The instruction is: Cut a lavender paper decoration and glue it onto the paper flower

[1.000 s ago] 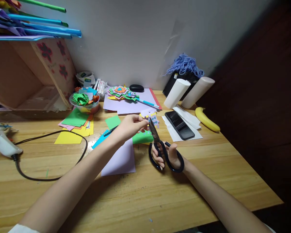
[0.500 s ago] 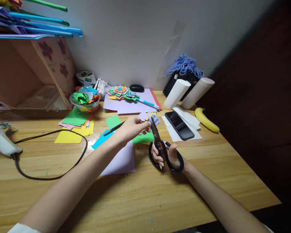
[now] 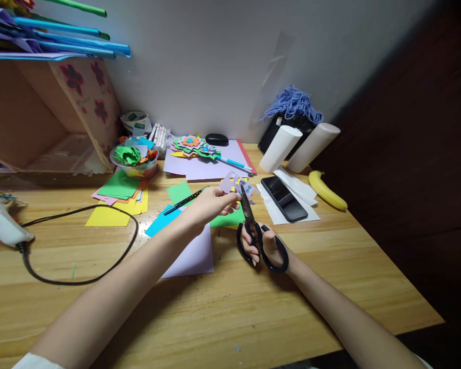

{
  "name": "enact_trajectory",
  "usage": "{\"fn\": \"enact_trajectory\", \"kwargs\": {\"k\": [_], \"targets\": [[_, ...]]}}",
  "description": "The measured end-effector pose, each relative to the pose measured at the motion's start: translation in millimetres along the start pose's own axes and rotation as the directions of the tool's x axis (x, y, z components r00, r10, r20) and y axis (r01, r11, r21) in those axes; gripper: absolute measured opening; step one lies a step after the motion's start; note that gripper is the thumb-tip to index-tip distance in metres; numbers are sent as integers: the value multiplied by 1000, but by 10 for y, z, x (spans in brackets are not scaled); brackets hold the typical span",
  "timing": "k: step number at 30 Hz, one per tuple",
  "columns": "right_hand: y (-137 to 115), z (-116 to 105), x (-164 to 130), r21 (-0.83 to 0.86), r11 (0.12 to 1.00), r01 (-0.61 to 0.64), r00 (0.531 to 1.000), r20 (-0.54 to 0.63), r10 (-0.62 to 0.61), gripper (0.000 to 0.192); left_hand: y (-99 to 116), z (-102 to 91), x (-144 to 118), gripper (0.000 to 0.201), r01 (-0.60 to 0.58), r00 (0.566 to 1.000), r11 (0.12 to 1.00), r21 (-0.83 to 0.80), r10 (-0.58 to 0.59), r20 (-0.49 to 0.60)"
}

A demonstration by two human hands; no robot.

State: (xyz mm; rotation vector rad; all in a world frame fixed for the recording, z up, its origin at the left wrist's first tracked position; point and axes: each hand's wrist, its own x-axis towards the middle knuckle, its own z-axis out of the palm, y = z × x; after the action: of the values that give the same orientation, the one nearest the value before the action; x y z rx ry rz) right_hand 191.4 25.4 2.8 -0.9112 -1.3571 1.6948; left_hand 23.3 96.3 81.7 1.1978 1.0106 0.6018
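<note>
My left hand (image 3: 211,204) pinches a small lilac paper cut-out (image 3: 232,183) with coloured spots, held just above the wooden table (image 3: 223,312). My right hand (image 3: 267,245) has its fingers through the black handles of a pair of scissors (image 3: 253,230). The scissor blades point up and away into the edge of the cut-out. A lilac sheet (image 3: 194,255) and green paper (image 3: 226,218) lie under my hands.
A black phone (image 3: 283,198) on white paper, a banana (image 3: 326,189) and two white rolls (image 3: 280,147) lie to the right. At the back are layered paper flowers (image 3: 192,145) and a bowl of scraps (image 3: 133,158). A glue gun (image 3: 3,225) with black cord (image 3: 80,279) sits left.
My left hand has turned the cut-out slightly and raised it a little. The scissors have shifted a little to the right along its edge.
</note>
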Motion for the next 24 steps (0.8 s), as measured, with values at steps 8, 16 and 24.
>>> {"fn": "enact_trajectory", "kwargs": {"k": [8,16,24], "targets": [[-2,3,10,14,1000,-17,1000,-8,17,70,34,22,-23,18,-43,997,999,-2,43,-63],[-32,11,6,19,999,-41,999,-22,41,70,32,27,-11,22,-97,991,995,35,100,-85],[-35,18,6,19,999,-49,998,-28,50,69,59,34,-27,20,-107,990,993,57,112,-91]]}}
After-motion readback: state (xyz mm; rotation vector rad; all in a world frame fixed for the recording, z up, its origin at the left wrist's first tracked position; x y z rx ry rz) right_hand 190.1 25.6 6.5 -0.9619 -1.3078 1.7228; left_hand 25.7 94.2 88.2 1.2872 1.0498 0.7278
